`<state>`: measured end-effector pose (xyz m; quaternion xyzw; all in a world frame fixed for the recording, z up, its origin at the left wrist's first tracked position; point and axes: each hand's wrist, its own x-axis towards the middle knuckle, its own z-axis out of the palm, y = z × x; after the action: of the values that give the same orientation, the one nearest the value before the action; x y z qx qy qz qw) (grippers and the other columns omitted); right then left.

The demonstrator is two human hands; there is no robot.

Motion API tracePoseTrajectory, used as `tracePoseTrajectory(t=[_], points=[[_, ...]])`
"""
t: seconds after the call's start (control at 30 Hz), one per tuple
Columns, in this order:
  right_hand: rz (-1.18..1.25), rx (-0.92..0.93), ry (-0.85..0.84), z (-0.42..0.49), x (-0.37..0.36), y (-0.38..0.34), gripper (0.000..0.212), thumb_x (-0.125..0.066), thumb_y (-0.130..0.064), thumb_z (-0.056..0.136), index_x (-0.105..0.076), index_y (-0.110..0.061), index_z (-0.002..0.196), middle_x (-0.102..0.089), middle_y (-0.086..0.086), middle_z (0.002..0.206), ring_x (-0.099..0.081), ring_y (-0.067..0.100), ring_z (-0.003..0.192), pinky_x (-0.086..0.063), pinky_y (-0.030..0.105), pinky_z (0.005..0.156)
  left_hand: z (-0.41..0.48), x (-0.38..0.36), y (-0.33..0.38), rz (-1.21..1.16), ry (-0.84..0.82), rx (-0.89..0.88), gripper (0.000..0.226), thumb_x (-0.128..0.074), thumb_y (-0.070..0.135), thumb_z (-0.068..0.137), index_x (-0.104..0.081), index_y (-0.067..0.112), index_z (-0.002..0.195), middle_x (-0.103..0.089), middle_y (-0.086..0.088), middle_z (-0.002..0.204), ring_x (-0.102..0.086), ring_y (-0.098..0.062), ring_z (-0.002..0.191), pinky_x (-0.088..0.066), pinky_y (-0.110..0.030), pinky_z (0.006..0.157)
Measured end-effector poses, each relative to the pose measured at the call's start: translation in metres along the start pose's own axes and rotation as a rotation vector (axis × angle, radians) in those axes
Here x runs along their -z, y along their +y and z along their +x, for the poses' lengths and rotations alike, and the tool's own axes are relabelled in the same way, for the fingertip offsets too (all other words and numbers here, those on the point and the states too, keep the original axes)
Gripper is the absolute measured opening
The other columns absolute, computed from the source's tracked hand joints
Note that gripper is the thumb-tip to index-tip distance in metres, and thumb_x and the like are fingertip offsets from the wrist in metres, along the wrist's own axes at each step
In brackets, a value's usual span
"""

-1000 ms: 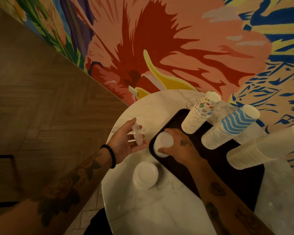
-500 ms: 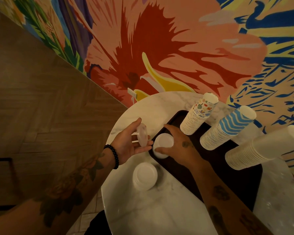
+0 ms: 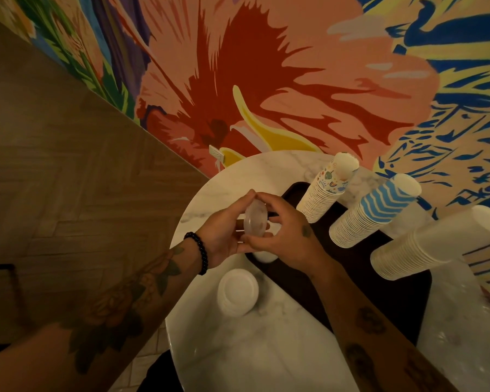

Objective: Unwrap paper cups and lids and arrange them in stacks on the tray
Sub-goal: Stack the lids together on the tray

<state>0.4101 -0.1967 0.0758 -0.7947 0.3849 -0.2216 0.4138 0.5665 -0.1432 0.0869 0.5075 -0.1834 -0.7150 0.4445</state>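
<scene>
Where the tray nears the table edge on the left, left hand and right hand pinch one clear lid upright, fingertips curled round its rim.

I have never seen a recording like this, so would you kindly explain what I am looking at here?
There is no machine here. A person works with bare hands, and one wide-angle camera worn on the head looks down at them. The left hand and right hand together hold a clear lid on edge between their fingers. Below them a dark tray lies on a round marble table. Three tall stacks of cups stand on the tray: a patterned stack, a blue-wave stack and a plain white stack. A stack of white lids sits on the table beside the tray. A second lid pile shows partly under the hands.
</scene>
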Motion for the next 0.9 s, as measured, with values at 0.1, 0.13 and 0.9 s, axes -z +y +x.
tracePoseTrajectory(t=[0.1, 0.13, 0.9], points=[[-0.04, 0.005, 0.054, 0.0, 0.007, 0.005, 0.08, -0.083, -0.032, 0.077, -0.045, -0.029, 0.148, -0.042, -0.01, 0.146, -0.046, 0.003, 0.13, -0.047, 0.023, 0.103, 0.005, 0.003, 0.002, 0.113, 0.092, -0.036, 0.051, -0.053, 0.061, 0.093, -0.067, 0.019, 0.118, -0.073, -0.012, 0.112, -0.071, -0.028, 0.102, -0.061, -0.039, 0.077], [-0.082, -0.015, 0.067, 0.001, 0.011, 0.006, 0.08, -0.083, -0.031, 0.078, -0.045, -0.028, 0.149, -0.038, -0.009, 0.145, -0.044, 0.003, 0.129, -0.045, 0.02, 0.102, 0.008, 0.007, 0.001, 0.188, 0.152, -0.067, 0.047, -0.056, 0.058, 0.092, -0.067, 0.019, 0.117, -0.072, -0.011, 0.113, -0.071, -0.026, 0.102, -0.061, -0.041, 0.081], [-0.443, -0.217, -0.121, 0.001, -0.001, 0.043, 0.077, -0.082, -0.033, 0.081, -0.043, -0.021, 0.147, -0.044, 0.001, 0.147, -0.046, 0.022, 0.132, -0.041, 0.035, 0.109, 0.038, 0.091, -0.068, 1.662, 0.209, -0.005, 0.073, -0.074, 0.033, 0.084, -0.039, 0.037, 0.148, -0.019, -0.002, 0.16, -0.017, -0.028, 0.147, -0.036, -0.049, 0.113]])
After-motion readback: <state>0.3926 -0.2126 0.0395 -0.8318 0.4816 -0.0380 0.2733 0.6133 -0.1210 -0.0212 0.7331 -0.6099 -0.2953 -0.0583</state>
